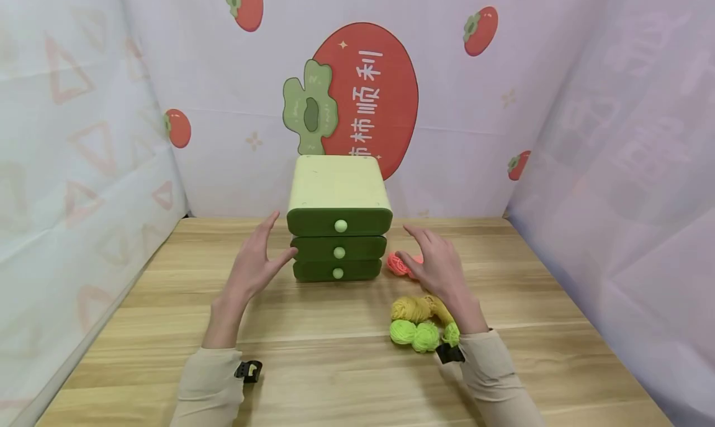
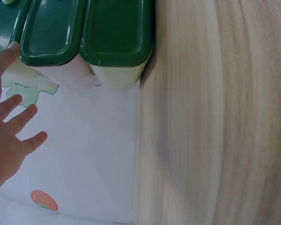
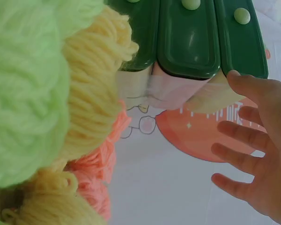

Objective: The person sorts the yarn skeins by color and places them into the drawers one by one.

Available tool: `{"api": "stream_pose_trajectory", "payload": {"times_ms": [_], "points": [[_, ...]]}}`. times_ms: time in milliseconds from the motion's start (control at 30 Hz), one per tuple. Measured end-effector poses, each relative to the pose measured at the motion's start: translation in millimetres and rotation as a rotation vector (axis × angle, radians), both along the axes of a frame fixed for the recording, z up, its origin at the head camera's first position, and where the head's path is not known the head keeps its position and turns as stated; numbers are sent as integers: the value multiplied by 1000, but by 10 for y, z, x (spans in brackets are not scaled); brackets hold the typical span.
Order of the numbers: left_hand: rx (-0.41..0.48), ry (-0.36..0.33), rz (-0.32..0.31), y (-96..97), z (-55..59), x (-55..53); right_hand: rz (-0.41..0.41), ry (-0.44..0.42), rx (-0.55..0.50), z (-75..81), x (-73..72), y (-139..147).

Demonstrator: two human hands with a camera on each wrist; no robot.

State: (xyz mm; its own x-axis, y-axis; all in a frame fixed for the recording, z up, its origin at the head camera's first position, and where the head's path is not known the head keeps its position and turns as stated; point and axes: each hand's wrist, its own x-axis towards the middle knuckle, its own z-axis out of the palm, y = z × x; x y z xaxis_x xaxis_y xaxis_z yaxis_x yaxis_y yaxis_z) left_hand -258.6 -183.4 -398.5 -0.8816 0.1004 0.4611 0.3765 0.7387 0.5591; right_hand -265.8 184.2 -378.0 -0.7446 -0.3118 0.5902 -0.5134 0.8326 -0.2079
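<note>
A small cabinet with a pale yellow top (image 1: 339, 182) and three dark green drawer fronts, each with a round light green knob (image 1: 341, 226), stands on the table. My left hand (image 1: 254, 265) hovers at its left side, fingers spread, the thumb tip overlapping the middle drawer's edge in the head view. On the other side my right hand (image 1: 439, 262) is held with thumb and fingers apart, holding nothing. In the right wrist view its straight fingers (image 3: 243, 133) spread in front of the backdrop. All the drawers look pushed in.
Coral yarn (image 1: 398, 264) lies partly hidden behind my right hand. Nearer to me are yellow yarn (image 1: 410, 309) and several bright green yarn balls (image 1: 426, 337), close to my right wrist. A printed cloth (image 1: 234, 166) hangs behind the wooden table (image 1: 324, 365) and along its sides.
</note>
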Motion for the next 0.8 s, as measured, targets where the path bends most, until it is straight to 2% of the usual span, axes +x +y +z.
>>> {"api": "stream_pose_trajectory", "payload": {"times_ms": [167,300,567,800], "points": [[22,-2,-10,8,26,7,39,129,-63,51,-25,-56],[49,-15,-13,16,65,24,77,190,-108,118,-23,-131],[79,-9,-38,29,104,24,145,240,-124,263,-9,-307],[116,-21,-62,52,117,24,201,234,-75,278,13,-454]]}}
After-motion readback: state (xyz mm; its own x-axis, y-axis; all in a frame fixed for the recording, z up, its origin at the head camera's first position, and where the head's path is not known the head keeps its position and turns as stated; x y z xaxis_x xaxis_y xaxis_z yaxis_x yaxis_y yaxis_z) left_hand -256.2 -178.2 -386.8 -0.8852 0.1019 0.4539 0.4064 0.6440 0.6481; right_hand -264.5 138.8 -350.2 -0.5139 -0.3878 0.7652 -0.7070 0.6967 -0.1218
